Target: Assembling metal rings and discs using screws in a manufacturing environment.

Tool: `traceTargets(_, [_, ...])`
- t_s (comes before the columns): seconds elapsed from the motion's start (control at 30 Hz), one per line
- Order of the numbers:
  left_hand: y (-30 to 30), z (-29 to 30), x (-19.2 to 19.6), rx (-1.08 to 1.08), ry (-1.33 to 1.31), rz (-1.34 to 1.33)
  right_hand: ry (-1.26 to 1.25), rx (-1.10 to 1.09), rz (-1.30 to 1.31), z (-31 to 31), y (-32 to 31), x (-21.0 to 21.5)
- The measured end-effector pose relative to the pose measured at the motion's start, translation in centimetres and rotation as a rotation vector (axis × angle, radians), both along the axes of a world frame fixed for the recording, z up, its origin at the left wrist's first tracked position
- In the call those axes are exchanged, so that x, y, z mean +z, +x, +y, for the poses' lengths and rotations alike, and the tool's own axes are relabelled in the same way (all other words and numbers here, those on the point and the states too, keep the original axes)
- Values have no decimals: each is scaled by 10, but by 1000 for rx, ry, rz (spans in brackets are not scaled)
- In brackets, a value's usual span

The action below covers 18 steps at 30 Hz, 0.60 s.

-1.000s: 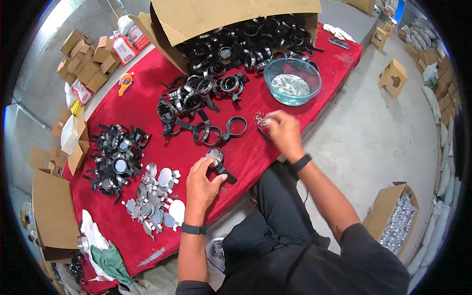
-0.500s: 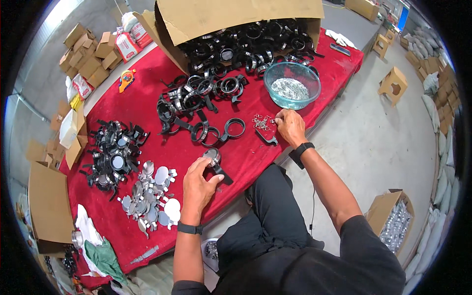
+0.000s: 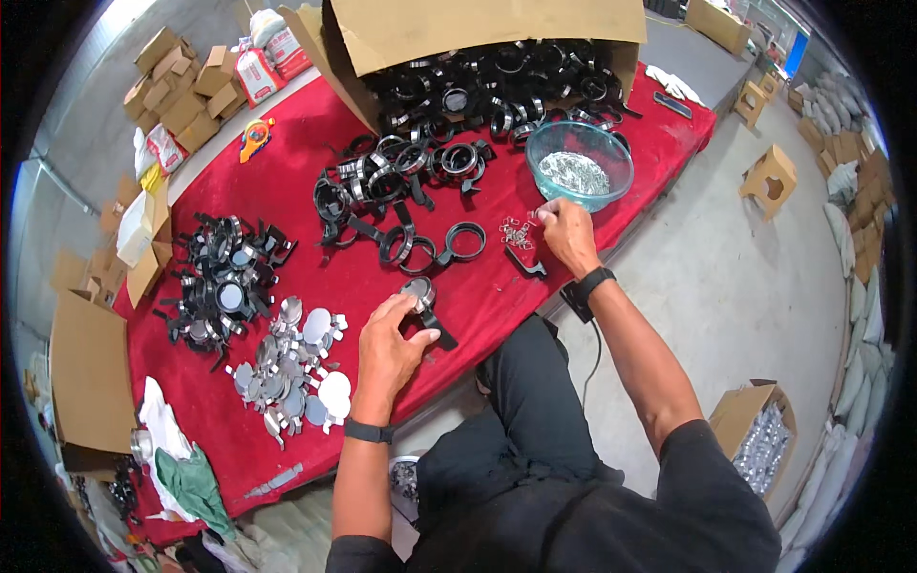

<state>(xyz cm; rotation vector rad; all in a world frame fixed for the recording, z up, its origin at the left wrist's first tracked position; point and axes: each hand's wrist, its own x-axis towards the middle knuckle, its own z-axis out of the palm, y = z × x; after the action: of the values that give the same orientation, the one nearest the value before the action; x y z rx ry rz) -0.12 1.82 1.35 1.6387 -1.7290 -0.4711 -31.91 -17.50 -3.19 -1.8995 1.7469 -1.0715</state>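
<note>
My left hand (image 3: 390,346) rests on the red cloth, thumb and fingers around a black ring clamp with a grey metal disc (image 3: 417,287) in it. The clamp's black handle (image 3: 440,334) points toward the near table edge. Beyond and to the right, my right hand (image 3: 571,239) is pinched, with a small metal clip (image 3: 532,218) at its fingertips. It hovers beside a little pile of such clips (image 3: 516,235). A loose black handle piece (image 3: 525,265) lies just below that pile. Black rings (image 3: 465,242) lie beyond my left hand.
A clear teal bowl (image 3: 581,164) of small metal parts stands beyond my right hand. Farther back, a cardboard box (image 3: 487,36) spills black rings. Left are a heap of black clamps (image 3: 227,272) and loose metal discs (image 3: 291,368). A tape dispenser (image 3: 255,139) lies at far left.
The view has shifted slightly. My right fingertips have moved a little away from the clip pile, toward the bowl. My left hand stays at the clamp, its thumb on the handle.
</note>
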Motion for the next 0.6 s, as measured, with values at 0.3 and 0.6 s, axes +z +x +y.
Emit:
traceTargets(0.3, [1,-2,1,6,17,-14,27,-83,-228,3,3,-5])
traceTargets(0.6, [2,-4,-2,-4,-7,-17,180,5,-149,7,-3,-1])
